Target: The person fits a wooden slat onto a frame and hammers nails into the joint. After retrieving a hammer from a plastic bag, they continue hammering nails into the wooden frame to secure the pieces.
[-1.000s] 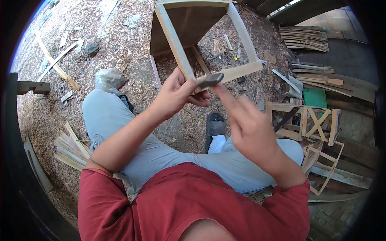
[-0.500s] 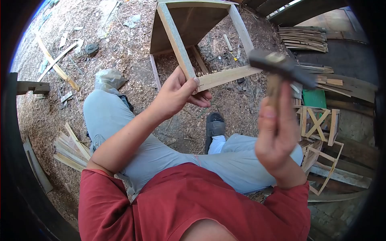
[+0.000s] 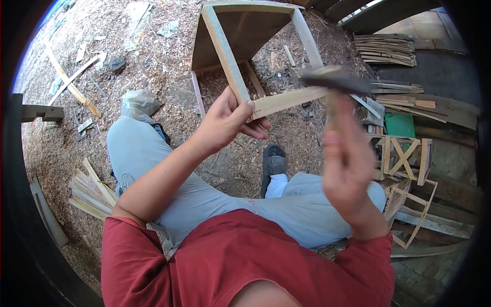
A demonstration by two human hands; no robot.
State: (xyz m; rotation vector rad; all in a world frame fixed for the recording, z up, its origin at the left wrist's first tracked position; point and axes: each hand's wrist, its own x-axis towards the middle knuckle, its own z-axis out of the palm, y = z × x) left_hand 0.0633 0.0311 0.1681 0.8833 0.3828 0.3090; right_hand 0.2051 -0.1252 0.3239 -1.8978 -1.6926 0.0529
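My left hand [image 3: 223, 123] is closed on the near corner of a wooden frame [image 3: 226, 53], its thumb pressed over the joint where a leg meets a pale wooden slat [image 3: 289, 100]. A dark panel [image 3: 244, 35] spans the far side of this frame. Raised on the right, my right hand [image 3: 349, 169] is wrapped round the handle of a hammer [image 3: 338, 83], which is blurred by motion. In this view the hammer head overlaps the slat's right end and the foot of the right leg [image 3: 307, 37].
Wood shavings cover the ground. A stack of thin slats [image 3: 386, 50] lies at the upper right, above a green object [image 3: 400, 125] and small wooden frames [image 3: 404, 156]. Crossed sticks [image 3: 71, 84] and a plastic bag [image 3: 139, 102] are on the left. A shoe [image 3: 274, 161] stands below the frame.
The hammer in my right hand has swung a little leftward and its head has tilted. My left hand keeps its grip on the frame's corner, almost unmoved.
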